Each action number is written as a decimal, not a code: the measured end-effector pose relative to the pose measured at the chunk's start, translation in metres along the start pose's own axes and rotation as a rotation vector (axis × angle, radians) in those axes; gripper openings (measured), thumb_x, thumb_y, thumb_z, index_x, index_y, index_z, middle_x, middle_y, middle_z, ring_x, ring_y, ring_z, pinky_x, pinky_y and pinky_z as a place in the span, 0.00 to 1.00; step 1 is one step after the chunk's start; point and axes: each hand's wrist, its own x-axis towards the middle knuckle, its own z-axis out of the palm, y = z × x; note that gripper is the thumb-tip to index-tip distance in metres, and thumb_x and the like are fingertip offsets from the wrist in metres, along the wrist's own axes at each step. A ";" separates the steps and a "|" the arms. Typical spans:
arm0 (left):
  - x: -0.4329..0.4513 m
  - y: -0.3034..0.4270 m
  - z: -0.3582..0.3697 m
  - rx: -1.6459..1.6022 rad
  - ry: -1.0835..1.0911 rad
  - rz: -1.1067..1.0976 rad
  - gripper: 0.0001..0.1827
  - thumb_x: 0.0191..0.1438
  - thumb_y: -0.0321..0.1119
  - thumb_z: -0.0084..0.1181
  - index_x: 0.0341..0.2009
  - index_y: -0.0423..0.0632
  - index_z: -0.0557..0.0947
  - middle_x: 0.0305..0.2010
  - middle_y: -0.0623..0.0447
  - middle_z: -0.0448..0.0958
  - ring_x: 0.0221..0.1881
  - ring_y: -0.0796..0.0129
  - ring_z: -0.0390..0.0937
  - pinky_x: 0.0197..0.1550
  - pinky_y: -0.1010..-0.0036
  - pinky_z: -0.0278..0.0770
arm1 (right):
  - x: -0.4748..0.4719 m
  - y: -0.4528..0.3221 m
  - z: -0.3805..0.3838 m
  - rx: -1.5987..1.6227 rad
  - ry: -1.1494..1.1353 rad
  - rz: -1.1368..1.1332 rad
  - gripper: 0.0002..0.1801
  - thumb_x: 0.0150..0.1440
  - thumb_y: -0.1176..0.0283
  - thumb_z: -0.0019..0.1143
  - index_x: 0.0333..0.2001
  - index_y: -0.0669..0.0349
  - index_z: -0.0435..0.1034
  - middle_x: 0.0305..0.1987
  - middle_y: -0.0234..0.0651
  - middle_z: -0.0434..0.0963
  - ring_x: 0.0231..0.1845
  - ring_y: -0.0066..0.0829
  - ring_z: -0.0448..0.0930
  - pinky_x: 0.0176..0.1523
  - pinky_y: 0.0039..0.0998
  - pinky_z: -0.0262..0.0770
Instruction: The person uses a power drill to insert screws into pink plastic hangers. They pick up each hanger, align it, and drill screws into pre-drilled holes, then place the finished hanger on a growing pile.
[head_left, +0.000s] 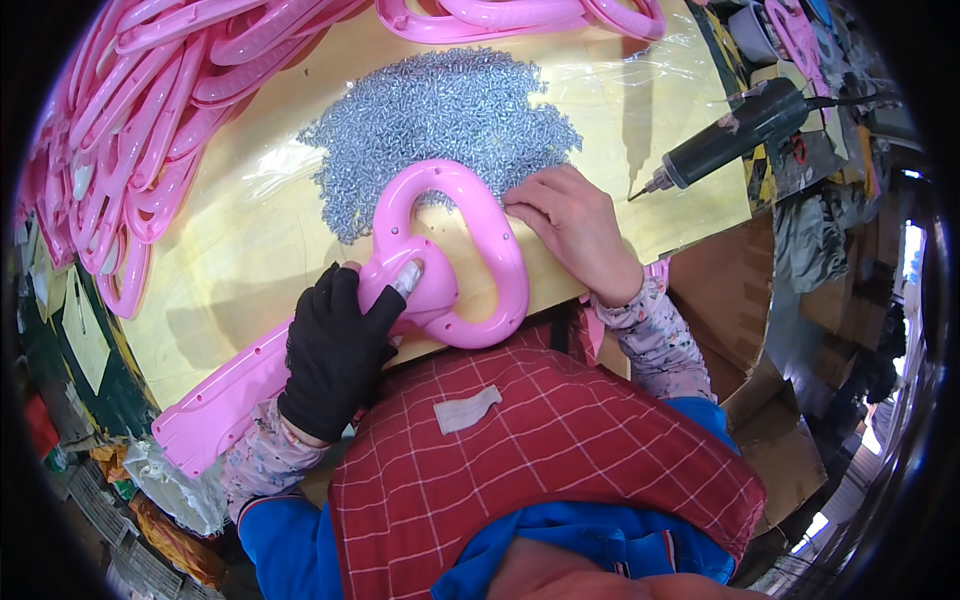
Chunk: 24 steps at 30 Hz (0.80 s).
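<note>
My left hand (337, 345), in a black fingerless glove with silver tape around the thumb, grips a pink plastic handle part (506, 292) with a looped end and a long flat arm. Two holes on the loop show silver screw heads; several other holes look dark. Beyond the loop spreads a heap of small silver screws (427, 112). My bare right hand (574, 225) is at the heap's near right edge, beside the loop, its thumb and forefinger close together. Whether a screw is between those fingertips I cannot tell.
A dark electric screwdriver (735, 135) hangs at the right, bit pointing down-left, its cord running right. Pink plastic loops (150, 135) are piled at the left, with more pink parts (517, 19) along the far side. Cardboard boxes (716, 292) stand below the yellow tabletop's (682, 217) right edge.
</note>
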 end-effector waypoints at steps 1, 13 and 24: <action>0.000 0.001 0.000 0.007 0.004 -0.002 0.49 0.37 0.33 0.75 0.68 0.62 0.72 0.54 0.39 0.71 0.55 0.43 0.72 0.51 0.55 0.73 | 0.001 -0.001 -0.001 -0.050 -0.039 0.004 0.05 0.53 0.73 0.66 0.36 0.58 0.80 0.34 0.35 0.81 0.39 0.37 0.80 0.42 0.34 0.78; -0.001 0.001 0.005 0.035 0.052 0.005 0.50 0.38 0.33 0.74 0.70 0.63 0.69 0.52 0.41 0.69 0.51 0.45 0.72 0.49 0.56 0.73 | -0.032 -0.003 -0.016 0.137 0.019 0.065 0.04 0.57 0.74 0.61 0.36 0.58 0.74 0.34 0.37 0.78 0.39 0.39 0.80 0.42 0.36 0.78; 0.000 0.001 0.002 0.022 0.099 0.033 0.53 0.35 0.29 0.75 0.69 0.64 0.70 0.46 0.43 0.70 0.45 0.46 0.74 0.44 0.56 0.76 | -0.071 -0.055 -0.028 -0.235 -0.315 -0.379 0.13 0.50 0.74 0.67 0.41 0.61 0.76 0.35 0.34 0.78 0.37 0.34 0.80 0.39 0.31 0.79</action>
